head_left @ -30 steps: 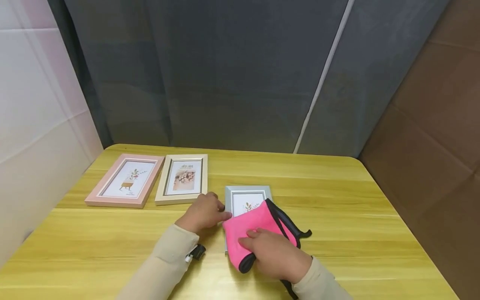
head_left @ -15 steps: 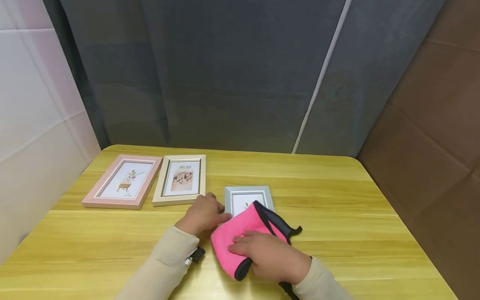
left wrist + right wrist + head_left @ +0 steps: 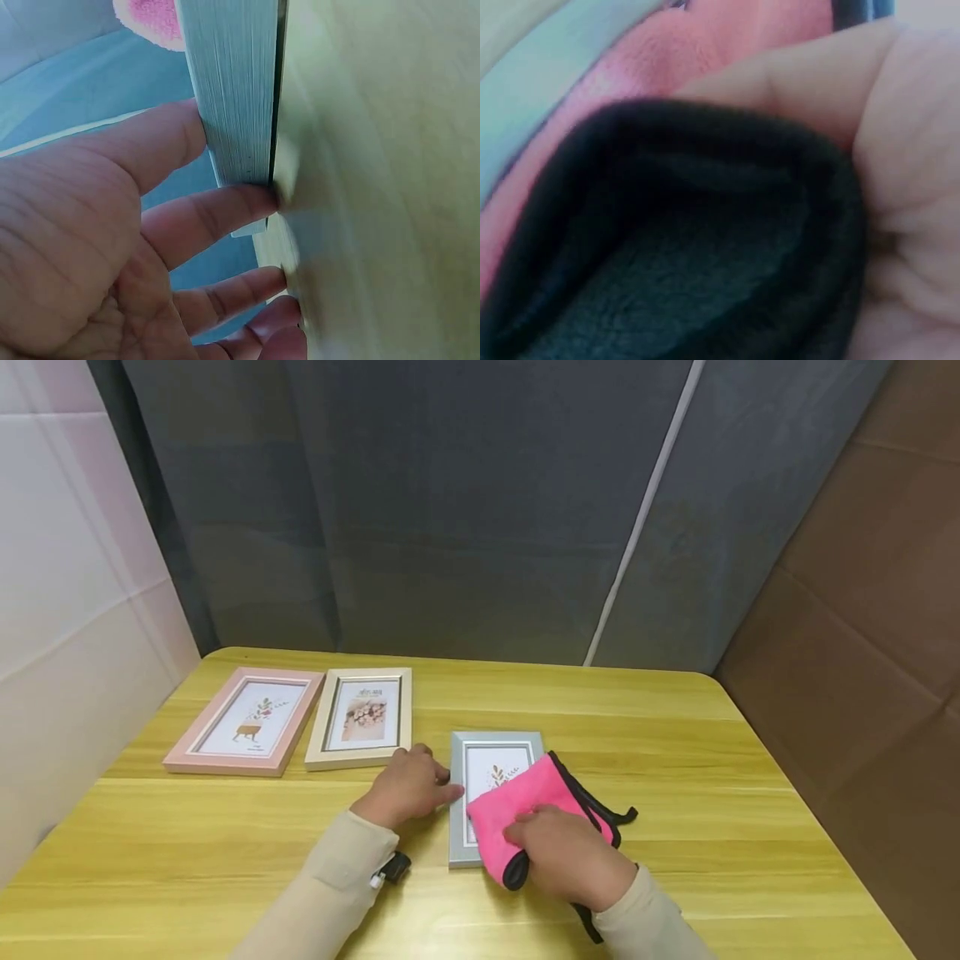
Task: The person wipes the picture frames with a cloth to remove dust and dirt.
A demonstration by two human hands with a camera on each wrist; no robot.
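Observation:
A grey-blue picture frame point(image 3: 457, 827) lies flat on the table. My left hand point(image 3: 405, 785) is at its left edge; in the left wrist view, the thumb point(image 3: 169, 139) touches the frame's side point(image 3: 236, 90), and the fairly straight index finger point(image 3: 217, 217) rests against it near the table. My right hand point(image 3: 570, 856) grips a folded pink cloth point(image 3: 517, 797) with black edging. The cloth covers the lower right of the frame and part of its botanical print. Close up in the right wrist view, the cloth's rolled black edge point(image 3: 735, 112) hides most of the fingers.
A pink picture frame point(image 3: 183, 752) and a cream picture frame point(image 3: 318, 747) lie side by side at the back left of the wooden table point(image 3: 675, 727). A grey curtain point(image 3: 465, 510) hangs behind the table's far edge.
My right hand moved the cloth slightly down and left over the frame, then back up and right, uncovering more of the frame's left side. My left hand stayed at the edge.

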